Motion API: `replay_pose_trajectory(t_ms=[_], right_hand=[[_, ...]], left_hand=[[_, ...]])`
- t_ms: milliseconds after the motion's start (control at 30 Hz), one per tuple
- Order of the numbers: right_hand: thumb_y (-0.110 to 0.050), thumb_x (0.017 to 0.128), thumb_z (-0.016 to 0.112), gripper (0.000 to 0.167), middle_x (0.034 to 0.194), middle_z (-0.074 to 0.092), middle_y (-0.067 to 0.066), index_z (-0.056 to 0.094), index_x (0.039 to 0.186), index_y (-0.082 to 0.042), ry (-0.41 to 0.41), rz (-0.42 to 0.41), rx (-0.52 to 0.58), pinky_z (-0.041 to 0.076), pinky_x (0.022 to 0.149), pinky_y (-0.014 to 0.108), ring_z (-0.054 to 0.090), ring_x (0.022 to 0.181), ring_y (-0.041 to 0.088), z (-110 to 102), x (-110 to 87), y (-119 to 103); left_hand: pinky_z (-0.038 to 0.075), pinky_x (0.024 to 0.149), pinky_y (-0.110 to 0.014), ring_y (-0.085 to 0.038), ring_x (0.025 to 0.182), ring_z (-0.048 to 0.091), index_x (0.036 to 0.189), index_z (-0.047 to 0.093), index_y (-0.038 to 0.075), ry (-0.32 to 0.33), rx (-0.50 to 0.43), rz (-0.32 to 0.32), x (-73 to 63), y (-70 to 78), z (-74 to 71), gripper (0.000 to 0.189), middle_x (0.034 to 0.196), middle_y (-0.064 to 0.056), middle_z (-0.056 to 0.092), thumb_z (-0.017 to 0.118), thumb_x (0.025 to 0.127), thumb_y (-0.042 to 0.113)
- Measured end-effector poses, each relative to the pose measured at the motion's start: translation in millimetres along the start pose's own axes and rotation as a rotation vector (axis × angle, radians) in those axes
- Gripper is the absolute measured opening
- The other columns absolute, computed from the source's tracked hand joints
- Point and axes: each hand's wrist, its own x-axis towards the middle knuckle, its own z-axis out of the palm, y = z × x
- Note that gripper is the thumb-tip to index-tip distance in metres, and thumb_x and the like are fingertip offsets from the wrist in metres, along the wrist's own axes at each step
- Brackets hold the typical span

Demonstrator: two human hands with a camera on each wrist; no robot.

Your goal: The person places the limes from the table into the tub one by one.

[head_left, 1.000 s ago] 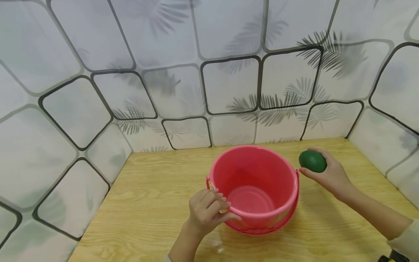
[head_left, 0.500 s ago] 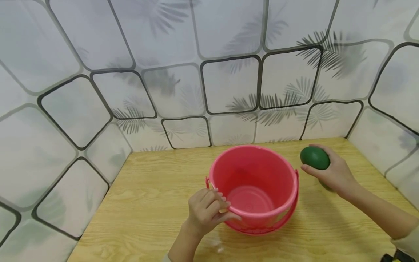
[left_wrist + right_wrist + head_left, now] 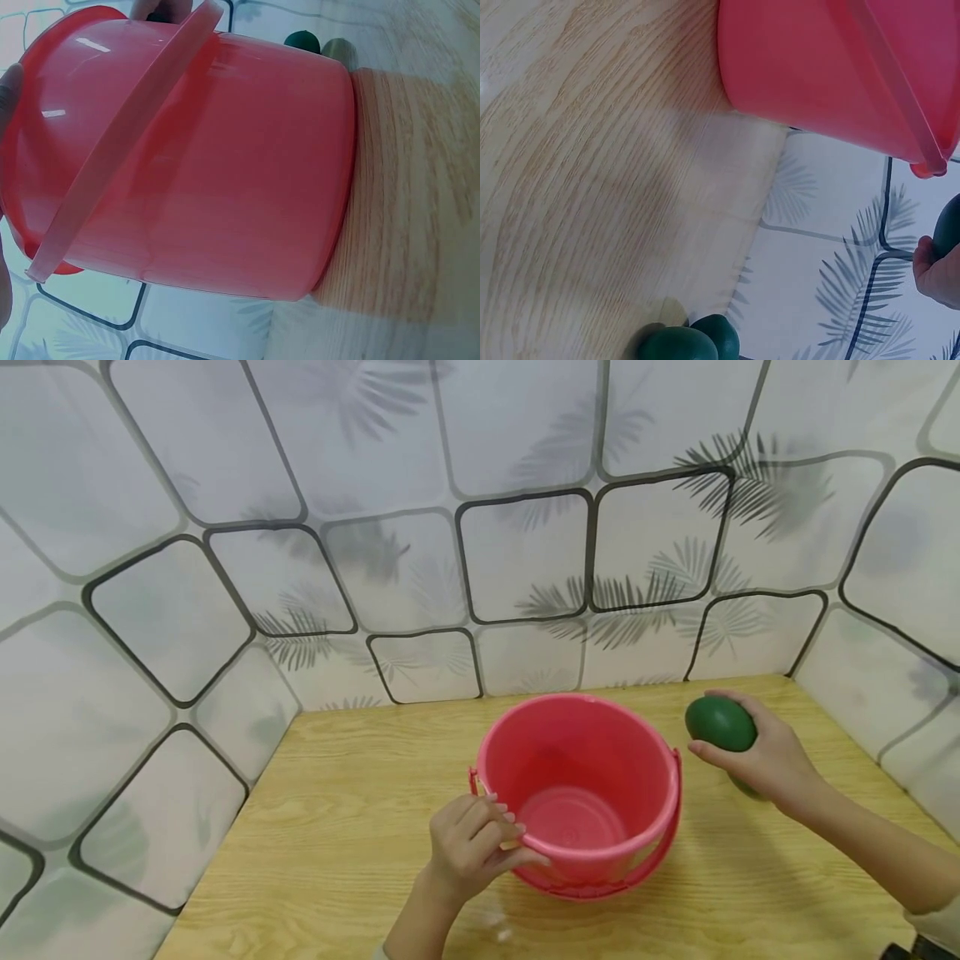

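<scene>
Steady the pink bucket (image 3: 573, 747), your left hand (image 3: 472, 850) gripping its near-left rim, and clear its right side with the green ovoid (image 3: 720, 723) your right hand (image 3: 772, 764) grasps.

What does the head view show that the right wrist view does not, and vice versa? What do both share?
Only head: the left grip on the pink bucket, and its inside floor.
Only right wrist: two green objects plainly together; the head view shows just a green sliver.
Shared: bucket, right grip with its egg-shaped green object, table, patterned wall.
</scene>
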Motion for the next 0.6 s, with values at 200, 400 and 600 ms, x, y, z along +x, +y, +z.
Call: replay_pose_trajectory(t_ms=[200, 400, 600], right_hand=[[-0.022, 0.082, 0.075, 0.068, 0.121, 0.048, 0.028, 0.039, 0.138, -0.007, 0.002, -0.021, 0.000, 0.048, 0.061, 0.030, 0.051, 0.095, 0.041, 0, -1.8, -5], [-0.019, 0.079, 0.077, 0.068, 0.121, 0.050, 0.025, 0.041, 0.136, -0.007, 0.015, -0.058, -0.001, 0.047, 0.058, 0.021, 0.053, 0.094, 0.039, 0, -5.3, -13], [-0.017, 0.079, 0.077, 0.067, 0.123, 0.050, 0.024, 0.043, 0.136, -0.007, 0.008, -0.086, -0.009, 0.048, 0.060, 0.018, 0.053, 0.094, 0.039, -1, -9.7, -23]], left_hand=[[0.052, 0.056, -0.018, -0.006, 0.053, 0.054, 0.056, 0.058, 0.013, 0.010, 0.001, 0.007, 0.1, -1.0, 0.7, 0.045, 0.057, 0.003, 0.056, 0.064, 0.086, 0.047], [0.052, 0.056, -0.018, -0.006, 0.053, 0.054, 0.056, 0.059, 0.013, 0.017, -0.001, 0.009, -0.5, -2.0, 1.0, 0.045, 0.057, 0.003, 0.056, 0.064, 0.085, 0.047], [0.053, 0.056, -0.018, -0.006, 0.054, 0.055, 0.056, 0.059, 0.013, 0.013, -0.016, 0.013, -1.1, -1.9, 1.2, 0.044, 0.056, 0.003, 0.057, 0.065, 0.084, 0.046]])
